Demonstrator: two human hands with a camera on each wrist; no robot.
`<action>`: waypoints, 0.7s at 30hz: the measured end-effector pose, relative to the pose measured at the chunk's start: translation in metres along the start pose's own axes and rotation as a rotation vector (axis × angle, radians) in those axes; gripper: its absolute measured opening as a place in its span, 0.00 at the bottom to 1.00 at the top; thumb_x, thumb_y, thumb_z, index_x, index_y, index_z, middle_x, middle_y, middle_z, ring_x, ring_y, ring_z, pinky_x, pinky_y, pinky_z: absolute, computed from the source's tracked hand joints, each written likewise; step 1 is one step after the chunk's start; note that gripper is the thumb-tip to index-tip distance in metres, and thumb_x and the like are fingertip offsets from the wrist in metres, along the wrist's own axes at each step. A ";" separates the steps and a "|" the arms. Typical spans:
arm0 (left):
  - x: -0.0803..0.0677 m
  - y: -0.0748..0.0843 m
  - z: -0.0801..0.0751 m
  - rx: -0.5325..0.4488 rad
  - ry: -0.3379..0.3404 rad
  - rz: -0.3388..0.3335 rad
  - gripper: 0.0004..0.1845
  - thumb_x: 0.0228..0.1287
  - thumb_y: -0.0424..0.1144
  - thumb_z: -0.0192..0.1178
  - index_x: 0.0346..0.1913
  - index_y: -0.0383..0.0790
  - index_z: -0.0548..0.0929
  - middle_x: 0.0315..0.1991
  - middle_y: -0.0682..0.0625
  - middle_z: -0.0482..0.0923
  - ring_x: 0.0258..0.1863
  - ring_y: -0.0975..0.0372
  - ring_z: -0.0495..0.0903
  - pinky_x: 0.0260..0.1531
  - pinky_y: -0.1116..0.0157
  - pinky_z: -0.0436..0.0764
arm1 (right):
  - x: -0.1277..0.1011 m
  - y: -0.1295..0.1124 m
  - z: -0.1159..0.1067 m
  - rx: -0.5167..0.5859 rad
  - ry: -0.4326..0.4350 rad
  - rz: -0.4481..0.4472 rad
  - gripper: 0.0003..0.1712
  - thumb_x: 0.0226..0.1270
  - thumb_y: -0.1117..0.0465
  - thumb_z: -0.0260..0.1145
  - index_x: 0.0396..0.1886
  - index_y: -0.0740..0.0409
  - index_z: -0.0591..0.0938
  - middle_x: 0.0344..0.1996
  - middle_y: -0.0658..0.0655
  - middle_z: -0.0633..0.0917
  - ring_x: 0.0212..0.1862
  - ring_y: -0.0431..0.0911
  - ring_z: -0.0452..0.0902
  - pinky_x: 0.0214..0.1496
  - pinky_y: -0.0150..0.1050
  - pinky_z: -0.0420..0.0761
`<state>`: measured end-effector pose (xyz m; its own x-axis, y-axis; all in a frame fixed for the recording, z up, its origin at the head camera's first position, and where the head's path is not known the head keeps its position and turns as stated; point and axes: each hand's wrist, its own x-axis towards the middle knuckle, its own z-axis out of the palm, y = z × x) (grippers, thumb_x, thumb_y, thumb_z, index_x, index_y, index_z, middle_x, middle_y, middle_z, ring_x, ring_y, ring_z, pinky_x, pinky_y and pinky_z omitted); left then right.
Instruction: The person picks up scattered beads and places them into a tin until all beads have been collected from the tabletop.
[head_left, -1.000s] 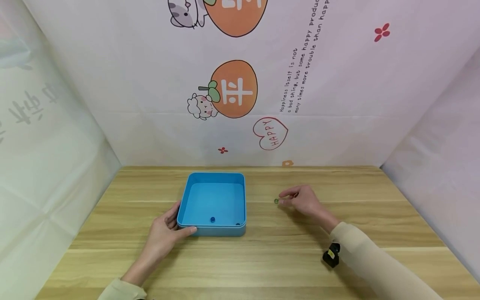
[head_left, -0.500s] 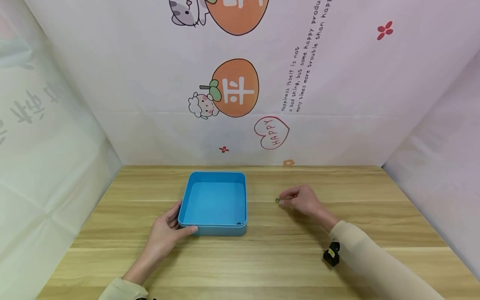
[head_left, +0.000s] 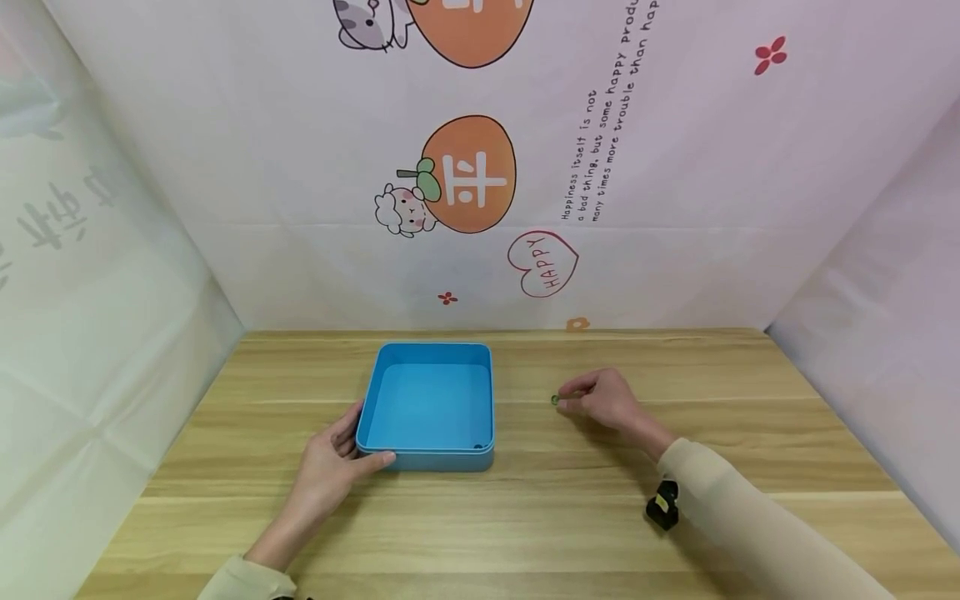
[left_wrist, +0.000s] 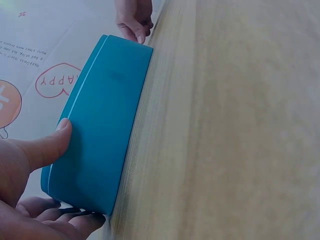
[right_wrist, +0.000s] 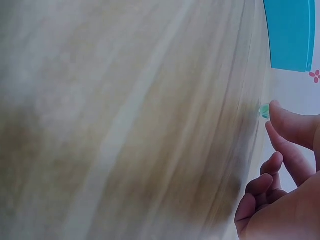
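Note:
A shallow blue square box [head_left: 435, 460] stands on the wooden table, its open top facing up. My left hand [head_left: 327, 462] grips its near left corner, thumb on the front wall and fingers along the left side, as the left wrist view shows of the box [left_wrist: 102, 115]. One small dark marble [head_left: 477, 447] shows inside at the near right corner, partly hidden by the front rim. To the right of the box, my right hand [head_left: 606, 400] pinches a small green glass marble [head_left: 555, 400] by thumb and index fingertips, low at the table. Its other fingers curl loosely.
The wooden table [head_left: 480, 533] reaches back to a printed white sheet [head_left: 660, 275], with more sheeting at the left [head_left: 112, 333] and right. A small black device [head_left: 663, 505] hangs at the right cuff.
A blue marble seen near the box's front a second ago is out of sight. Both hands and the box stay almost still; the green marble sits slightly closer between the right fingertips.

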<state>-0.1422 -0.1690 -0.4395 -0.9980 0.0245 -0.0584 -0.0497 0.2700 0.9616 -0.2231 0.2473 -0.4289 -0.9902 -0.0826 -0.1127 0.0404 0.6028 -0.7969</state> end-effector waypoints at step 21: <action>0.000 0.002 0.000 -0.012 -0.007 -0.004 0.55 0.59 0.34 0.81 0.83 0.33 0.57 0.81 0.35 0.55 0.78 0.44 0.59 0.71 0.55 0.68 | 0.004 -0.005 0.003 -0.019 -0.004 0.017 0.09 0.67 0.62 0.79 0.44 0.60 0.93 0.48 0.58 0.88 0.42 0.50 0.71 0.41 0.41 0.72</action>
<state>-0.1427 -0.1686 -0.4381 -0.9975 0.0305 -0.0640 -0.0540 0.2582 0.9646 -0.2266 0.2413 -0.4271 -0.9889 -0.0753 -0.1284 0.0547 0.6188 -0.7837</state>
